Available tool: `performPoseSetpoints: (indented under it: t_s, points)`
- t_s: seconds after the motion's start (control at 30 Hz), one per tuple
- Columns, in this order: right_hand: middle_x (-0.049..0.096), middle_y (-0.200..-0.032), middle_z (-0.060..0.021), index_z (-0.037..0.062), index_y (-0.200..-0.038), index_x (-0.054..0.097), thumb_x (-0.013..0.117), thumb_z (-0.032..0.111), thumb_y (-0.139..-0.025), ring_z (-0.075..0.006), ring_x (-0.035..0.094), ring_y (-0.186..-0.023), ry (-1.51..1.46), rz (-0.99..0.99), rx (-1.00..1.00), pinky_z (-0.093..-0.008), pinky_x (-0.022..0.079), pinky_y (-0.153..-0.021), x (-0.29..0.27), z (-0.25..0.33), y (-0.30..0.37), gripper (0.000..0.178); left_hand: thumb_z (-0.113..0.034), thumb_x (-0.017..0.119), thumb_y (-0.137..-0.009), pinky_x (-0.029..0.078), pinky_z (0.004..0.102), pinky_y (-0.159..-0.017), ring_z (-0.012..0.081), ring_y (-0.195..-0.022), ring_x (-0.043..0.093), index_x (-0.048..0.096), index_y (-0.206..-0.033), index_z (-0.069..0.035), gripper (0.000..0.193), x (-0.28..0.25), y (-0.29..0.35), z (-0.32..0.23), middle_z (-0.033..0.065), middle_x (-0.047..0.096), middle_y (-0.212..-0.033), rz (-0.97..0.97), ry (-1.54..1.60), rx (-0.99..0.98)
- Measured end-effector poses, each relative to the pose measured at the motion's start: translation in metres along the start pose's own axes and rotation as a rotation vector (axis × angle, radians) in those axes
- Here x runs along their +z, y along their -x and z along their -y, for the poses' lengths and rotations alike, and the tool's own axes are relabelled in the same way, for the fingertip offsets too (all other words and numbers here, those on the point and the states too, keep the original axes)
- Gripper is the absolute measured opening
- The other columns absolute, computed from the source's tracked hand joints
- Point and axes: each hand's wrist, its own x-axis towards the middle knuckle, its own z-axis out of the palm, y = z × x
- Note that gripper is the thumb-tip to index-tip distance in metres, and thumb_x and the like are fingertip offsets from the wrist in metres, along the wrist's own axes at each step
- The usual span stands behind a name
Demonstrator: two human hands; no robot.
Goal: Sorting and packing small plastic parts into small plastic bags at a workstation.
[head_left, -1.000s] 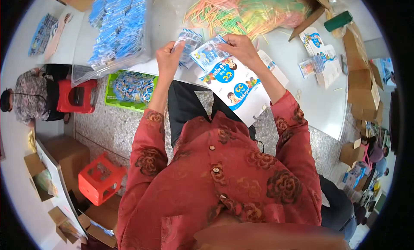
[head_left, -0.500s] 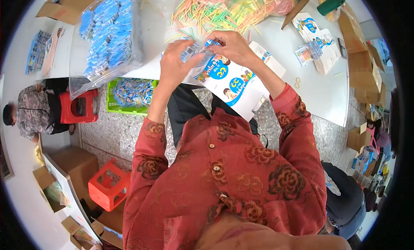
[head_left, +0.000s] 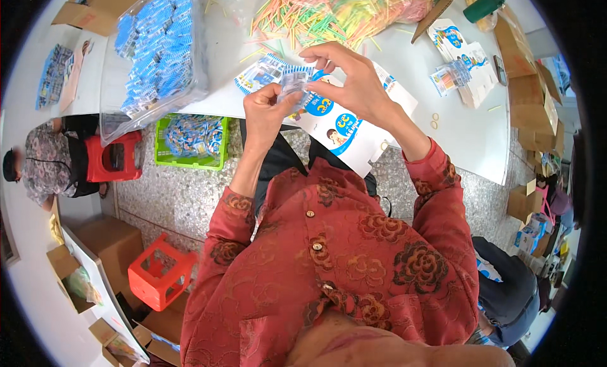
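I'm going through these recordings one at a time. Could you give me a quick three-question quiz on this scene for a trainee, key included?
1. Multiple choice: which hand pinches the small packet? A) the left hand B) the right hand C) neither
2. True or false: the green basket stands on the white tabletop.
3. Short answer: what loose pile lies on the tabletop beyond the hands?

Key
1. A; on the right hand, thumb and index finger are spread apart.
2. False; the green basket sits below the tabletop, beside its edge.
3. Thin coloured sticks, pink and green among them.
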Motion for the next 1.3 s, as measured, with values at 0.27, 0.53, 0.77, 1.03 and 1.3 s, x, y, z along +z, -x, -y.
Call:
performPoseSetpoints:
  t_s: [0.27, 0.53, 0.77, 1.03, 1.3]
  points:
    - [0.058, -0.097, -0.0077, 0.0048, -0.101, 0.061, 0.070, 0.007, -0.074, -0.0181, 0.059, -0.079, 0.235, -0.060, -0.172, -0.0292, 0.050, -0.064, 0.000, 0.008, 0.016, 0.028, -0.004, 0.072, -0.076, 0.042, 0.0183, -0.054, 0.0024, -0.059, 0.050, 0.063, -0.074, 0.001, 0.011, 0.008, 0.007, 0.001, -0.0004, 0.061, -0.066, -0.069, -0.132, 0.113]
    - [0.060, -0.092, -0.0072, 0.0049, -0.091, 0.060, 0.068, 0.005, -0.069, -0.0220, 0.061, -0.083, 0.435, -0.112, -0.411, -0.0297, 0.051, -0.064, 0.018, 0.004, 0.027, 0.023, 0.000, 0.071, -0.072, 0.044, 0.0218, -0.055, 0.0063, -0.060, 0.057, 0.063, -0.074, 0.001, 0.009, 0.011, 0.015, 0.000, 0.0024, 0.061, -0.066, -0.135, -0.279, 0.248]
    - [0.060, -0.074, -0.0063, 0.0052, -0.094, 0.056, 0.066, 0.008, -0.079, -0.0177, 0.060, -0.055, 0.109, -0.057, -0.073, -0.0281, 0.046, -0.049, 0.010, 0.011, 0.029, 0.019, -0.001, 0.070, -0.072, 0.043, 0.0219, -0.056, 0.0079, -0.061, 0.056, 0.065, -0.075, 0.001, 0.007, 0.011, 0.022, 0.000, 0.0037, 0.062, -0.068, -0.089, -0.360, 0.270]
    - [0.057, -0.065, -0.0059, 0.0074, -0.098, 0.053, 0.064, 0.008, -0.081, -0.0167, 0.058, -0.051, 0.031, 0.032, 0.092, -0.0274, 0.043, -0.047, 0.005, 0.024, 0.036, 0.020, 0.001, 0.069, -0.071, 0.043, 0.0221, -0.057, 0.0087, -0.061, 0.055, 0.064, -0.075, 0.002, 0.007, 0.012, 0.023, 0.005, 0.0041, 0.061, -0.067, -0.090, -0.300, 0.242]
    - [0.060, -0.071, -0.0057, 0.0076, -0.102, 0.054, 0.065, 0.008, -0.081, -0.0149, 0.059, -0.056, 0.140, 0.091, -0.068, -0.0279, 0.045, -0.050, 0.007, 0.012, 0.035, 0.024, 0.002, 0.070, -0.068, 0.042, 0.0218, -0.056, 0.0076, -0.061, 0.054, 0.063, -0.074, 0.001, 0.009, 0.015, 0.020, 0.016, 0.0038, 0.061, -0.067, -0.104, -0.194, 0.260]
